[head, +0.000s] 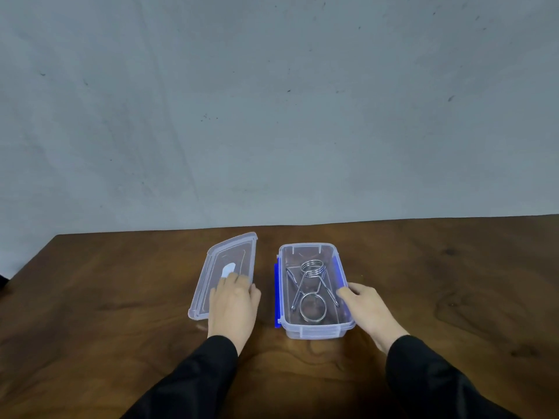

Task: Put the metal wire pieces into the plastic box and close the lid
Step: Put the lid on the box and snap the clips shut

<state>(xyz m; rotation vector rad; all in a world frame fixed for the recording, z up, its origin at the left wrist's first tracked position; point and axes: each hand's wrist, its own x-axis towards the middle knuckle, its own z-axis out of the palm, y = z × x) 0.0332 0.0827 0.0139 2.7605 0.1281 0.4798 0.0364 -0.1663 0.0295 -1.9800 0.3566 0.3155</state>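
A clear plastic box (314, 329) with blue side clasps stands open on the wooden table. Inside it lie the metal wire pieces (311, 287), coiled rings with long legs. The clear lid (223, 255) lies flat on the table to the left of the box, with a white label on it. My left hand (234, 306) rests on the near right part of the lid, thumb at its right edge. My right hand (367, 309) touches the right wall of the box, fingers against the blue clasp.
The brown wooden table (121, 297) ends at a grey wall (272, 116) just behind the box and lid. The table's left corner is at the far left. Black sleeves cover both forearms.
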